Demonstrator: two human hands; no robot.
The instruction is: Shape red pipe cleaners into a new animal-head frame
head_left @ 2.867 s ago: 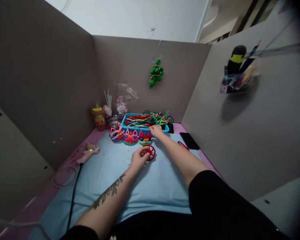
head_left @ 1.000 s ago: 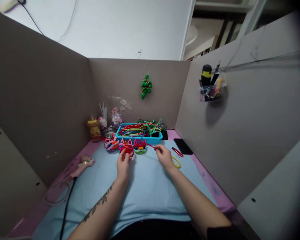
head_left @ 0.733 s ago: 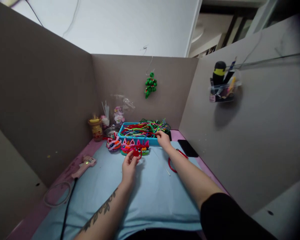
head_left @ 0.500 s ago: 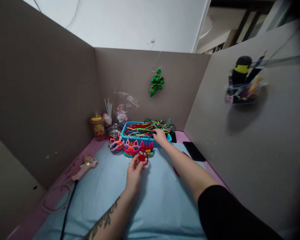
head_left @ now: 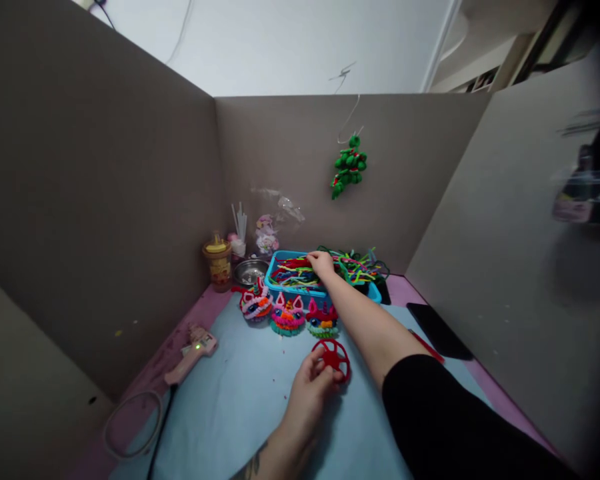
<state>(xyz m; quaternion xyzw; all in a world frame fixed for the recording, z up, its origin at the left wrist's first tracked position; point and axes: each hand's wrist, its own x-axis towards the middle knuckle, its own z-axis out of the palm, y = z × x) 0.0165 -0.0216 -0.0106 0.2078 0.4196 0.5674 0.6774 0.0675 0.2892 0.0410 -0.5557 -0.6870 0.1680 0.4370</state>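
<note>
My left hand [head_left: 313, 393] pinches the edge of a red wheel-shaped ring with spokes [head_left: 333, 359], apparently made of fuzzy pipe cleaners, just above the blue cloth. At the back, my right hand [head_left: 322, 264] reaches into a blue basket [head_left: 300, 294] heaped with colourful pipe cleaners [head_left: 356, 267]. Its fingers close around red pipe cleaners [head_left: 293, 264] there; the fingertips are partly hidden. Between the ring and the basket sit three colourful fuzzy unicorn heads: one on the left [head_left: 257, 301], one in the middle [head_left: 288, 316], one on the right [head_left: 323, 320].
A pink glue gun [head_left: 193, 359] with a black cord lies at left. Behind stand a lidded cup [head_left: 218, 265], a metal bowl [head_left: 251, 273] and glue sticks [head_left: 240, 221]. A black phone-like slab [head_left: 437, 331] and a red-handled tool [head_left: 427, 346] lie at right. Grey partitions enclose the table.
The view has swung left. My right hand has shifted left within the basket, onto the red pipe cleaners. My left hand, still holding the red ring, has moved away from the unicorn heads, nearer me.
</note>
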